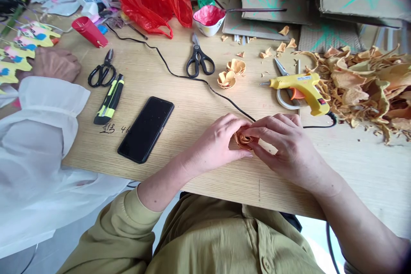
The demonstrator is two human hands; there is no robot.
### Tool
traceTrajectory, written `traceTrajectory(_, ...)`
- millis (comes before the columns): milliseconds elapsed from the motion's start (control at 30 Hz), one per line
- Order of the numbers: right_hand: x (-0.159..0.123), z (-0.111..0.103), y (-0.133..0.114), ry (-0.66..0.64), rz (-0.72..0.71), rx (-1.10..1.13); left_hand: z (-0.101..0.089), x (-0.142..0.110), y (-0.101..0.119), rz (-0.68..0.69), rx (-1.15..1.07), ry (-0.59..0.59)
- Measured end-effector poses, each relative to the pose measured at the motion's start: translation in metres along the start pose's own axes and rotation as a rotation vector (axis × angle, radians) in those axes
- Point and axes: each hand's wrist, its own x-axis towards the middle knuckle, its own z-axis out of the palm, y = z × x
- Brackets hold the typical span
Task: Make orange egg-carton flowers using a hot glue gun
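Between my two hands, just above the table's near side, is an orange handmade flower (244, 140) with curled, layered petals. My left hand (221, 139) curves round its left side, thumb below and fingers above. From the right, my right hand (282, 145) pinches the petals at the flower's upper and right edge. The fingers partly cover the flower. Beyond my hands lie two finished-looking orange flowers (227, 79) (236, 67). A yellow hot glue gun (298, 85) rests behind my right hand, its nozzle pointing left.
A pile of orange peel-like pieces (366, 85) spreads at the right. Black-handled scissors (199, 60), a phone (146, 129), a utility knife (109, 100) and a red-stained bowl (209, 20) are on the table (180, 107). A black cord (167, 68) crosses it. A co-worker's hand (54, 63) rests at the left.
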Motion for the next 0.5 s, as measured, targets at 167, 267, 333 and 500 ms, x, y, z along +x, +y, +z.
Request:
traceTrajectory(167, 0.0007, -0.0007, -0.0002, 0.005, 0.002, 0.002, -0.0005, -0.0004, 0.0019, -0.002, -0.002, 0.001)
traceTrajectory(267, 0.0018, -0.0018, -0.0008, 0.004, -0.009, -0.013, -0.0006, -0.0006, 0.0028, -0.003, 0.014, 0.003)
traceTrajectory(333, 0.0021, -0.0025, -0.0013, -0.005, -0.023, -0.029, -0.0006, -0.0006, 0.0027, -0.001, 0.016, -0.001)
traceTrajectory(500, 0.003, -0.0032, -0.0019, -0.017, -0.058, -0.065, -0.0003, -0.0007, 0.0012, 0.001, 0.002, 0.006)
